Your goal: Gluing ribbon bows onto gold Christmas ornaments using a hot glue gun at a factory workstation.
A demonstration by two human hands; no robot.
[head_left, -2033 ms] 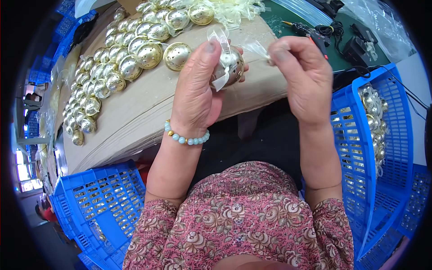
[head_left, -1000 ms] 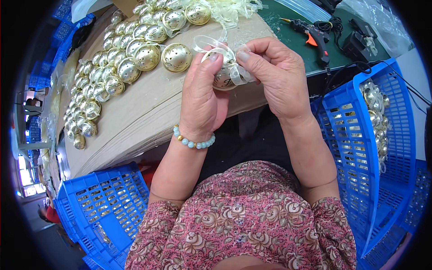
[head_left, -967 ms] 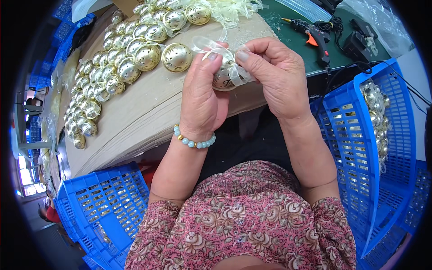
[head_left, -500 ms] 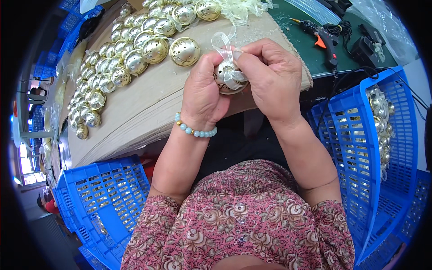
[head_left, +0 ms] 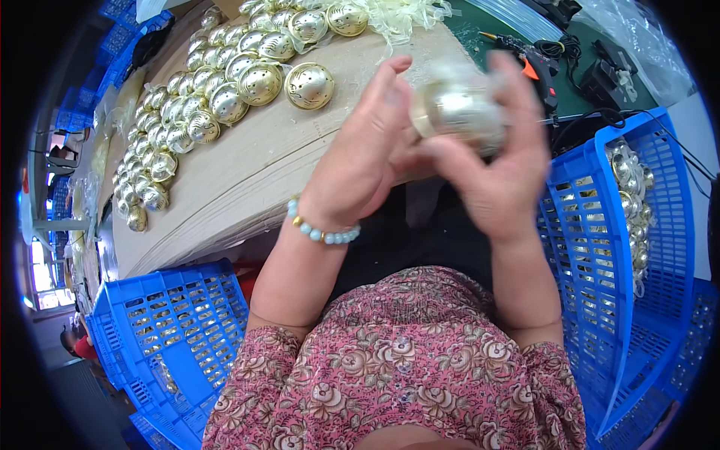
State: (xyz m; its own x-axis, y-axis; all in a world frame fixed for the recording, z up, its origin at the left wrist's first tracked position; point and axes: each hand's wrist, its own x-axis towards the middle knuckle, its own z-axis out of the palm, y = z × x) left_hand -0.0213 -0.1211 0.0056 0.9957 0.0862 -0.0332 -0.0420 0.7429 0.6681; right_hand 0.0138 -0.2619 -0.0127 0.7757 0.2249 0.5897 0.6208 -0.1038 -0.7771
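Observation:
A round gold bell ornament (head_left: 466,114), smeared by motion, is gripped between the thumb and fingers of my right hand (head_left: 510,176), above the near right part of the board stack. Its ribbon cannot be made out in the blur. Just left of it, my left hand (head_left: 361,154) is open with its fingers stretched upward; whether its fingertips touch the ornament is unclear. A beaded bracelet (head_left: 330,236) circles my left wrist. Many more gold bell ornaments (head_left: 259,84) lie in rows on the brown board stack (head_left: 281,169), up and to the left of my hands.
A pile of sheer pale ribbons (head_left: 397,19) lies at the board's far edge. Beyond my right hand, a glue gun (head_left: 534,69) with an orange trigger rests on a green surface (head_left: 472,30). Blue crates holding gold ornaments stand at left (head_left: 191,386) and right (head_left: 609,300).
The ornament has moved right and turned in my right hand, which has swung outward. My left hand has let go of it and opened its fingers; the ribbon loop no longer shows clearly.

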